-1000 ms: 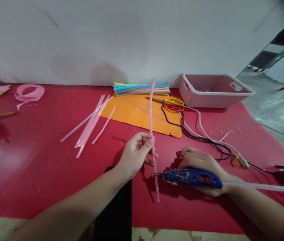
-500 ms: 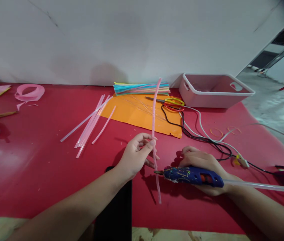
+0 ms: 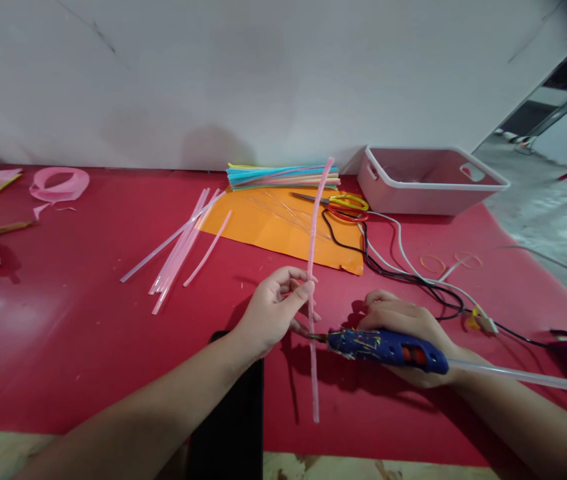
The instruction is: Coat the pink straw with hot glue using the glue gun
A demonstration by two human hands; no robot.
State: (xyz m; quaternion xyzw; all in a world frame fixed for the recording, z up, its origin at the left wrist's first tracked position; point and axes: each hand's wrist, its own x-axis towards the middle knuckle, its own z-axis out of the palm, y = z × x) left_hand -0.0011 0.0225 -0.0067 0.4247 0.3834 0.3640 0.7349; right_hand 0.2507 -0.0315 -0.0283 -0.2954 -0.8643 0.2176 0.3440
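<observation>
Pinched between the thumb and fingers of my left hand (image 3: 281, 303) is a long pink straw (image 3: 315, 247), slightly bent and roughly upright in view. My right hand (image 3: 403, 320) grips a blue glue gun (image 3: 383, 349), lying on its side, with a clear glue stick (image 3: 523, 375) sticking out of its back. The metal nozzle (image 3: 317, 338) meets the straw just below my left fingers; whether it touches or is only in front of it, I cannot tell. Left of my left hand lie several pink straws (image 3: 181, 257) and one short, curved pink piece (image 3: 208, 250).
An orange sheet (image 3: 263, 223) bears scissors (image 3: 346, 202); behind it lies a bundle of colored straws (image 3: 283, 177). A pink bin (image 3: 413, 197) stands at back right. Black and white cables (image 3: 403, 270) cross the right side. A black flat object (image 3: 231, 420) lies by my left forearm.
The pink straw has slid down a little through my left fingers, its top tipping right and its lower end reaching nearer me. The glue gun has barely shifted.
</observation>
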